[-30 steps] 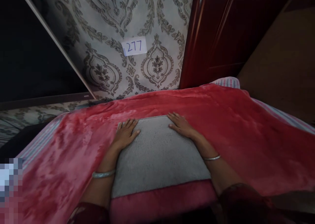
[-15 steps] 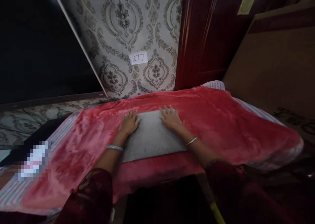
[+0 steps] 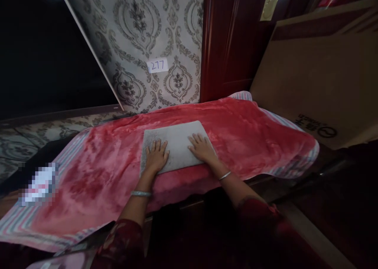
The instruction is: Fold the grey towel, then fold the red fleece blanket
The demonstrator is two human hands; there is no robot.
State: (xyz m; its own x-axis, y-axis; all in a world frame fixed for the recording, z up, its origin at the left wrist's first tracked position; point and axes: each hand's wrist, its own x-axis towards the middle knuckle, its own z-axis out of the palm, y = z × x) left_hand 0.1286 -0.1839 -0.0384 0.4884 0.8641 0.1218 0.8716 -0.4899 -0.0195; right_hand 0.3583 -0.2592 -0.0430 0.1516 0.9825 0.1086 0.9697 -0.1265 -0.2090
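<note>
A grey, rectangular piece of cloth-like material (image 3: 176, 143) lies flat on a red plush blanket (image 3: 242, 131). My left hand (image 3: 156, 155) rests palm down on its left part, fingers spread. On the right part lies my right hand (image 3: 202, 147), also flat with the fingers apart. Neither hand grips anything. The grey piece looks like a folded towel or a mat; I cannot tell which. Its edges show all round except under my hands and wrists.
Behind the blanket stands a patterned wall with a paper label (image 3: 157, 65) reading 277. A large dark screen (image 3: 50, 52) is at the left, a cardboard box (image 3: 313, 72) at the right. A blurred white item (image 3: 39, 184) lies on the blanket's striped left border.
Both hands have slid back toward me from the far edge of the grey piece. The view has shifted a little, so the box and blanket's right end appear further left.
</note>
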